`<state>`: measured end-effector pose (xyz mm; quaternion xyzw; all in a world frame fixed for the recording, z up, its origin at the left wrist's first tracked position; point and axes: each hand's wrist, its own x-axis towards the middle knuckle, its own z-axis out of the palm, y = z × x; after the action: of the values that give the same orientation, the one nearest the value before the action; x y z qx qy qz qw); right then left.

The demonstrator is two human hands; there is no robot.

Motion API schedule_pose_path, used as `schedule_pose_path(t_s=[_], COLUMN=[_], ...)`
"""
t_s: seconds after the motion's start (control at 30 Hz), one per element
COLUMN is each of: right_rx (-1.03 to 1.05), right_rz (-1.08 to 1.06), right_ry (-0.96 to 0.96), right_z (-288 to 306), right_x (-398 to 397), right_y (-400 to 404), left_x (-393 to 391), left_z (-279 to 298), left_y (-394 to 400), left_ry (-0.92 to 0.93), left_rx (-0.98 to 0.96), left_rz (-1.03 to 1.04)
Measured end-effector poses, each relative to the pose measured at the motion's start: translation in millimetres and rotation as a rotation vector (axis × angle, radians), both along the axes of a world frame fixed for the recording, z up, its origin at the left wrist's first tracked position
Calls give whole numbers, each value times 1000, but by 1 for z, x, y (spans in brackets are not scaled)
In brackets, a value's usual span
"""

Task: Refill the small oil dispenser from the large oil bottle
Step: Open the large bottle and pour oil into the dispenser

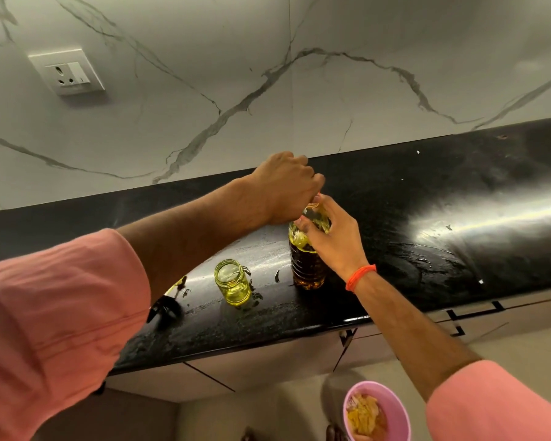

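The large oil bottle (307, 265) stands upright on the black counter (427, 218), clear plastic with yellow oil. My right hand (330, 232) grips its shoulder just below the neck. My left hand (285, 187) is closed over the top of the bottle, hiding the cap. To the left stands the small oil dispenser (233, 281), a lidless glass jar holding yellow oil, apart from both hands. A dark object (164, 308) that may be its lid lies further left, partly behind my left sleeve.
A marble wall with a white socket plate (67, 71) backs the counter. Oil smears and dark specks lie on the counter around the jar. Below the counter's front edge a pink bin (395, 409) holding scraps stands on the floor.
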<state>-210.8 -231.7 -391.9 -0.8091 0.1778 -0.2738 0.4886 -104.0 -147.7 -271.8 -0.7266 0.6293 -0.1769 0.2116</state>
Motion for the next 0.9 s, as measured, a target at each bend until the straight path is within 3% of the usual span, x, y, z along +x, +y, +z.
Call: schedule_pose_path(t_s=[0.2, 0.33, 0.57, 0.9], right_rx=[-3, 10, 14, 2], right_rz=[21, -2, 33, 44], right_ry=[10, 25, -9, -45], right_z=[1, -1, -1, -2], right_x=[0, -1, -1, -2], right_y=[1, -3, -2, 0], left_x=[-12, -14, 0, 6], left_z=[2, 2, 14, 11], left_y=[-9, -8, 14, 12], left_ry=[184, 192, 702, 666], left_rx=[-92, -73, -66, -229], left_rz=[373, 460, 65, 133])
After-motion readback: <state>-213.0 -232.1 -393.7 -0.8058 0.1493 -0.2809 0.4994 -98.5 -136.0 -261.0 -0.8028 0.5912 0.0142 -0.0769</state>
